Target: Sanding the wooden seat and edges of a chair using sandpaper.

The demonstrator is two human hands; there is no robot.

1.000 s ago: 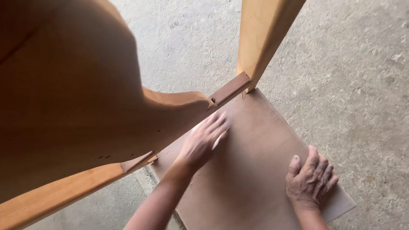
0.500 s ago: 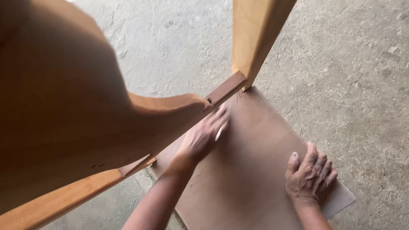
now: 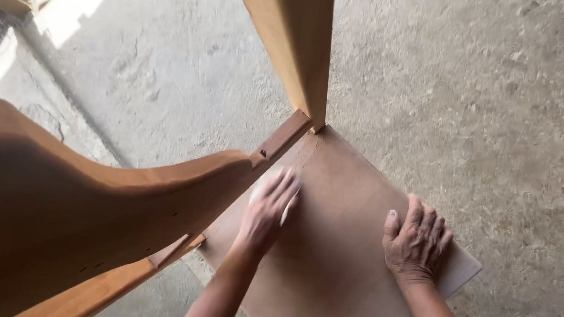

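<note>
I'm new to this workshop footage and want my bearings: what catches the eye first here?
A big curved orange-brown wooden frame fills the left and lower left, with a straight post rising at top centre. Below it a flat brown board lies on the rough concrete floor. The left hand presses something pale, mostly hidden, on the board near the frame, and the right hand lies flat by the board's right edge.

Both hands lie palm down, fingers extended: the left hand blurred, the right hand flat and spread.

Open board surface between hands; wooden frame crowding left
</note>
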